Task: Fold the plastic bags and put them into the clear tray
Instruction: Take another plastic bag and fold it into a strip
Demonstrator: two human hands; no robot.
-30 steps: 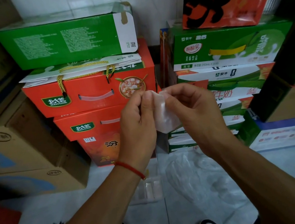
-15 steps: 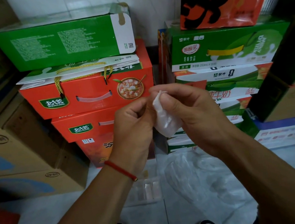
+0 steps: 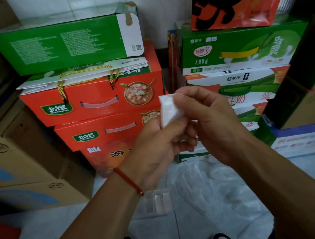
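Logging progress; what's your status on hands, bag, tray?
Left hand and right hand pinch folded plastic bag. Clear tray on floor below. Loose bags beside it.

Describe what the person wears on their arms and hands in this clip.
Both forearms are bare, with no sleeves in view. The left hand has a thin red cord bracelet with a small gold bead at the wrist. The right hand shows no gloves, rings or watch.
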